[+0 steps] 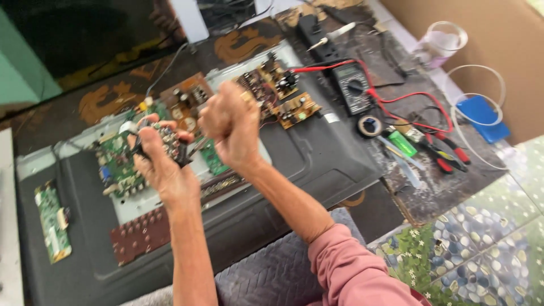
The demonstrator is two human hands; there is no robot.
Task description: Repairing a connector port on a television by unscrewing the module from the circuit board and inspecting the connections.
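Left hand grips a small board lifted off the table for inspection; right hand is fisted beside it.

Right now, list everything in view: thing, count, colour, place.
TV back panel: one, dark grey, centre.
Circuit boards: several, green and brown, on the panel.
Small dark part: one, in left hand.
Multimeter: one, black, red leads, upper right.
Tape roll: one, black, beside multimeter.
Pliers: red handles, right.
Plastic cup: one, clear, top right.
Blue box: one, right edge.
Left hand: gripping the part.
Right hand: a raised fist.
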